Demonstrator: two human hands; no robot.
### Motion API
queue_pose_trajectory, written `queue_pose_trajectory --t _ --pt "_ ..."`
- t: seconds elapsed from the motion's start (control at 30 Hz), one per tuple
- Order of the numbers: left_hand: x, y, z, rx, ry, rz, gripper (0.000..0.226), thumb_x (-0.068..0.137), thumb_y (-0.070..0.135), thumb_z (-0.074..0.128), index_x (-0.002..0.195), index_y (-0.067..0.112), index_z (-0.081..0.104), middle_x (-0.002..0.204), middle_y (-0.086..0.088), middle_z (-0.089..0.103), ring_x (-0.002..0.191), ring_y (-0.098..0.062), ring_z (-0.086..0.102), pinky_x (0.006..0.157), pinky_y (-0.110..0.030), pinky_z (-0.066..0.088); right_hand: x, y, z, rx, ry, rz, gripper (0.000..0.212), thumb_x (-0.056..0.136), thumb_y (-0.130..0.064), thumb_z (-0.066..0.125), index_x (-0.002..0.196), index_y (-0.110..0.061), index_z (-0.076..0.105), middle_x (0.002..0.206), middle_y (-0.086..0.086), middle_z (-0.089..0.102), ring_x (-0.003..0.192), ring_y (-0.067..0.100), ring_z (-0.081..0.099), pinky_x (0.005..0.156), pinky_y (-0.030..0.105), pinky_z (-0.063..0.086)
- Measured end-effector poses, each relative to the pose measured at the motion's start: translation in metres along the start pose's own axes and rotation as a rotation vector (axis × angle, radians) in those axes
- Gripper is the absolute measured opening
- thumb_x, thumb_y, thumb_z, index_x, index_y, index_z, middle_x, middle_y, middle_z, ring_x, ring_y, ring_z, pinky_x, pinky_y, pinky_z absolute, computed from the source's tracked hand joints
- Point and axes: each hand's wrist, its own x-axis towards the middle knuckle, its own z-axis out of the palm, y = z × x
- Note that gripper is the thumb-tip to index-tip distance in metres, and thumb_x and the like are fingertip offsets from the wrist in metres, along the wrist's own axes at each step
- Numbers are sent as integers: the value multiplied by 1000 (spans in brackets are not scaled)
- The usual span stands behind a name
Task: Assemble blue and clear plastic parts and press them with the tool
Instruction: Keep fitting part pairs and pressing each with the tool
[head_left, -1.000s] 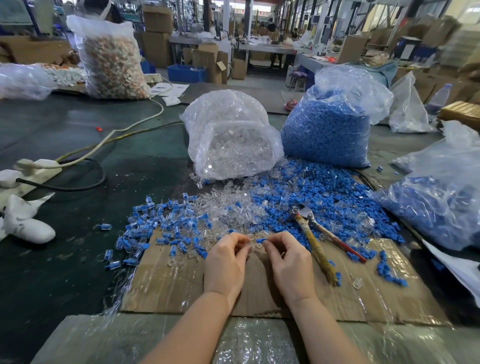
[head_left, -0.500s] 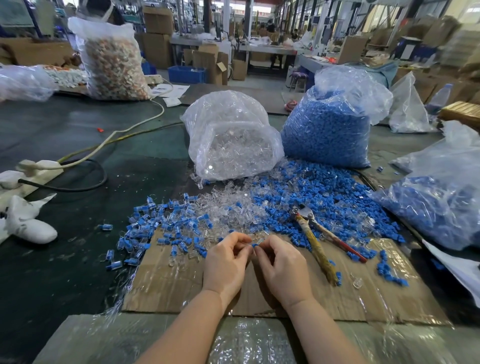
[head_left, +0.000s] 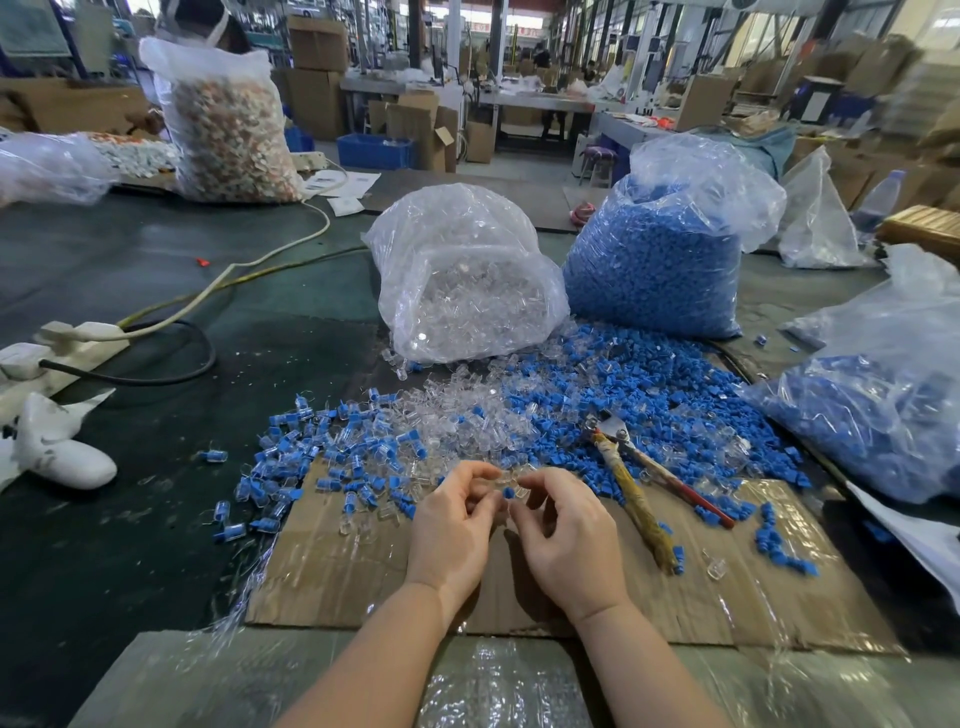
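Left hand (head_left: 451, 530): fingers curled, pinching a clear part, barely discernible.
Right hand (head_left: 566, 535): fingertips pinched a small blue plastic part (head_left: 508, 492).
Location: both parts were held just above the cardboard sheet (head_left: 332, 577), between the hands.
Handling: probably light, stiff and slippery; best gripped by the sides, with the mating ends exposed.
Tool: pliers (head_left: 636, 483) lay on the cardboard, right of the hands.

Glossy crinkled plastic bags (head_left: 470, 275), matt blue plastic parts (head_left: 623, 395), brown corrugated cardboard sheet (head_left: 363, 571) under shiny film, pliers (head_left: 631, 480) with worn wrapped handles
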Motion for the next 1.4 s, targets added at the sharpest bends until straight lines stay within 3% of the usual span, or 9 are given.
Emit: queue_pose_trajectory --t 0.07,0.2,0.37,0.57,0.8,1.4 --pt "-1 0 0 10 -6 7 25 88 4 58 88 30 58 84 4 65 77 4 60 68 -9 48 0 0 -1 10 -28 -9 19 78 -11 69 95 -18 64 87 -11 60 74 8 55 68 21 47" --pt "-1 1 -1 18 -10 15 23 88 6 58 87 29 59 84 5 65 78 3 59 68 -8 47 0 -1 -3 30 -60 -43 29 78 -6 68 102 -22 67 92 -11 61 80 8 56 72 21 47" --pt "-1 1 -1 36 -9 13 20 88 6 58 89 26 60 82 2 65 75 -1 60 68 -10 48 1 0 -3 32 -67 -54 26 77 -5 69 98 -20 70 89 -8 61 80 13 58 68 33 53" --pt "0 1 -1 27 -4 13 22 88 6 59 84 27 59 79 1 65 73 -3 60 69 -14 50 1 -1 -3 30 -55 -54 22 77 -5 70 95 -19 70 87 -7 61 78 15 58 67 35 53" --pt "-1 1 -1 10 -4 0 24 88 5 58 83 28 60 79 2 65 73 -3 60 70 -14 50 2 -2 -5 51 -118 -40 33 79 -8 66 108 -24 69 93 -9 60 84 11 56 73 32 51" --pt "-1 2 1 14 20 0 20 86 7 61 80 25 61 75 1 65 70 -3 60 65 -12 50 2 -2 -4 46 -77 -64 29 74 -3 70 98 -20 71 90 -8 62 82 13 59 69 31 53"
